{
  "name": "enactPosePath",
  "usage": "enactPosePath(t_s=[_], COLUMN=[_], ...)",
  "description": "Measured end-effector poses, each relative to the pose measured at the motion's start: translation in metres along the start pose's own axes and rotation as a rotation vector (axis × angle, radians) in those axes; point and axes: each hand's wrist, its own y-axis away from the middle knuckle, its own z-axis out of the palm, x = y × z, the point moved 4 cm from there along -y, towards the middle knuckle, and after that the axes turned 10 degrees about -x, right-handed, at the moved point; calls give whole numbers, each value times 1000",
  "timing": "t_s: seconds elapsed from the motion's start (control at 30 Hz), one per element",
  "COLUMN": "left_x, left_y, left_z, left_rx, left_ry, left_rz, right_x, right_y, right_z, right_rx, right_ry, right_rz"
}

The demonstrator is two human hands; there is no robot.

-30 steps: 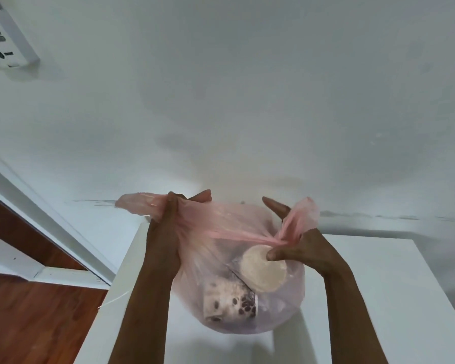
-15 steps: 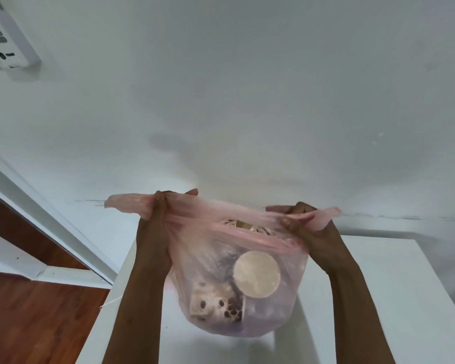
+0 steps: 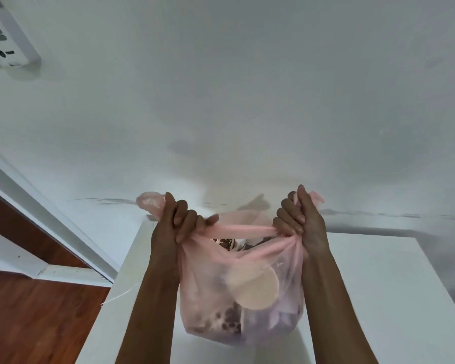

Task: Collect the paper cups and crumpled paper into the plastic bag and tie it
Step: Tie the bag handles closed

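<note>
Gripping one plastic bag (image 3: 237, 306): two hands (image 3: 177, 227).

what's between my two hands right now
In the head view, a taut pink strip of the plastic bag spans from the left hand to the right hand.

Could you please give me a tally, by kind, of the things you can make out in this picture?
Hands: 2, left hand and right hand
Translucent pink plastic bag: 1
Paper cups clearly visible inside the bag: 2, spotted paper cup and plain beige paper cup
White table: 1
White wall keypad: 1
Total: 7
</note>
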Motion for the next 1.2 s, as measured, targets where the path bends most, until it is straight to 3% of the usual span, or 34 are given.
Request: enactPosePath(t_s=[0.13,0.33,0.43,0.6,0.8,0.9,1.0,1.2], left_x=[-9,-9,-8,-5,-10,-10,-11,-14], left_y=[-1,-5,-5,-2,3,3,2,7], left_z=[-2,-4,-3,-4,9,11,12,15], left_rx=[-9,2,9,8,-158,-143,-140,-250], left_ry=[-73,-56,-42,-105,-37,-194,-397,-529], left_rz=[-27,1,9,-24,-93,-111,-139,-47], right_x=[0,-2,-2,0,5,3,3,2], right_y=[-4,9,12,12,8,9,10,17], right_z=[-8,-4,-1,-3,0,1,5,17], right_rx=[70,-95,-76,-27,-59,-42,12,-67], right_ry=[170,390,499,338,209,235,412,678], right_rz=[14,-35,-110,-101,55,54,60,-32])
